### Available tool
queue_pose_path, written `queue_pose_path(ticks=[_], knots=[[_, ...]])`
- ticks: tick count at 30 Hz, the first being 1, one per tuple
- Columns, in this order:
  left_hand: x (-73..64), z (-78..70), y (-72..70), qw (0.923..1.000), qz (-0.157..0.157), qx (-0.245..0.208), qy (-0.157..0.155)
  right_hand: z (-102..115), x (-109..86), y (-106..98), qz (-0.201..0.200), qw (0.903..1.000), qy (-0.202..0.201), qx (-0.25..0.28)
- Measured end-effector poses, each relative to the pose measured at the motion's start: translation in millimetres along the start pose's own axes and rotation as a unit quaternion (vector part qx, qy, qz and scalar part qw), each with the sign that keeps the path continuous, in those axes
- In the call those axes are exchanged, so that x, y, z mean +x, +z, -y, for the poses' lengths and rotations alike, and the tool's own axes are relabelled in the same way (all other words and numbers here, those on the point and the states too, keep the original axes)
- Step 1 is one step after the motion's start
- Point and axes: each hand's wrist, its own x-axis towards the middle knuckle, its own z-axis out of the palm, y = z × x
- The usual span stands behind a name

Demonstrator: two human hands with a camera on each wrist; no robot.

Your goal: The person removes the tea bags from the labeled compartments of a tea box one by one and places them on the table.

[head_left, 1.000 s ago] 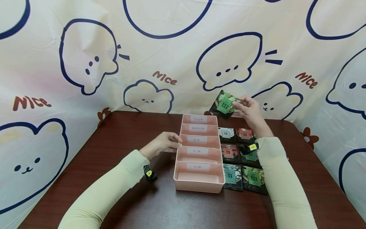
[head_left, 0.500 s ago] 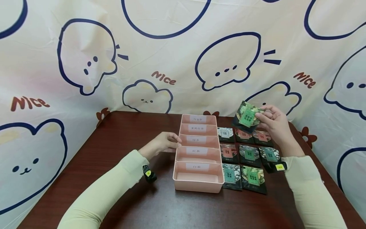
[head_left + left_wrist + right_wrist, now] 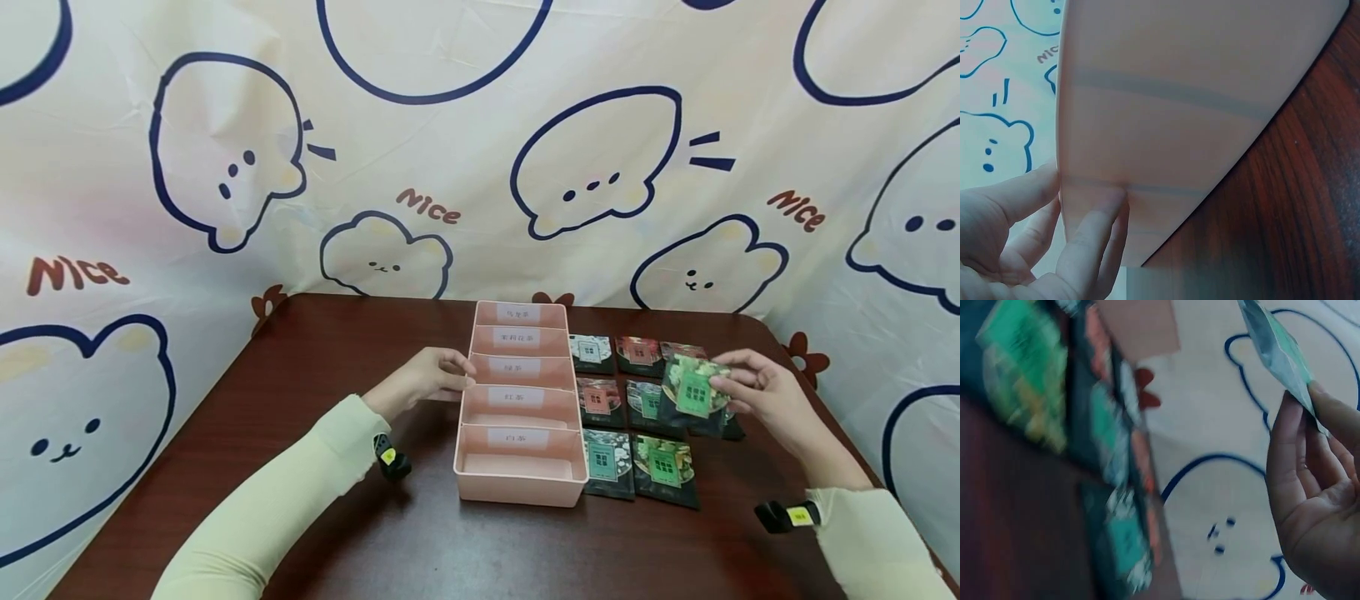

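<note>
My right hand [image 3: 768,396] pinches a green and black tea sachet [image 3: 693,393] by its right edge, above the right side of the laid-out sachets. In the right wrist view, that sachet [image 3: 1282,353] shows edge-on between thumb and fingers. At the left side of a pink compartment box [image 3: 520,490], my left hand [image 3: 431,379] holds the rim with bent fingers. The left wrist view has fingertips on the outer wall [image 3: 1166,137] and others at the rim. White labels mark the compartments. The held sachet partly covers the sachets behind it.
Right of the box lie rows of flat sachets: a white one [image 3: 590,353], red ones [image 3: 640,356] and a green one [image 3: 665,469] nearest the front. All stand on a dark brown table [image 3: 352,333]. A printed cloth [image 3: 465,167] hangs behind.
My right hand has carried the tea sachet from behind the box to the right, then down and nearer, over the laid-out sachets. My left hand has stayed at the box.
</note>
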Motion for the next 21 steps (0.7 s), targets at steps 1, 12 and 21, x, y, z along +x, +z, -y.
queue_pose_path(ticks=[1,12,21], knots=[[-0.1,0.1,0.0,1.0000,0.000,0.000,0.000,-4,-4.6,-3,0.001,0.9998,0.009,-0.020],[1.2,1.5,-0.4,1.0000,0.000,-0.004,-0.002,-41,-37.6,-44,0.050,0.9867,0.120,-0.097],[-0.6,0.0,-0.3,1.0000,0.002,-0.002,0.000,-57,-39.2,-65,0.100,0.9703,0.198,-0.097]])
